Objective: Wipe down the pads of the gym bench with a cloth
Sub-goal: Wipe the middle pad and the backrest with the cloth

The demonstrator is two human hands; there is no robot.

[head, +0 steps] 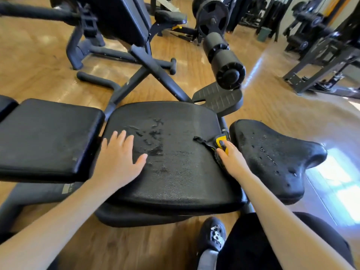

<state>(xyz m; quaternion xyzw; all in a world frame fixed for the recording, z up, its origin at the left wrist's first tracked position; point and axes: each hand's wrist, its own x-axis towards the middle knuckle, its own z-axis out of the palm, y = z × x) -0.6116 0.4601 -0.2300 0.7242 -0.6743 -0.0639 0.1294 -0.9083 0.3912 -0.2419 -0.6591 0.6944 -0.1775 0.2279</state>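
Nearest the camera, a dark shoe (213,233) with a pale pattern stands on the wooden floor (136,248), beside a black-clad leg at the lower right. Two bare forearms reach forward from the bottom corners to the bench (175,209).

The left hand (118,160) lies flat on the left part of the middle seat pad (175,172), fingers (124,139) straight and spread, grasping nothing. The right hand (231,158) presses on the pad's right edge, its fingers curled down over a cloth (220,144), yellow at the top with a dark, ragged edge trailing to the left over the pad. The cloth sits at the gap between the seat pad and the saddle-shaped pad (272,158) to the right, which bears scattered droplets.

Wet streaks and beads glisten on the seat pad between the two hands. To the left, a flat rectangular pad (44,137) lies just beside the seat pad, separated by a narrow gap.

Beyond the seat pad are a ribbed footplate (218,98) and, above it, a black foam roller (224,57) pointing toward the camera. Crossed frame tubes (152,69) stand on the floor behind. Farther off are a weight plate (212,18), another bench seat (171,16) and dark machines along the right wall.
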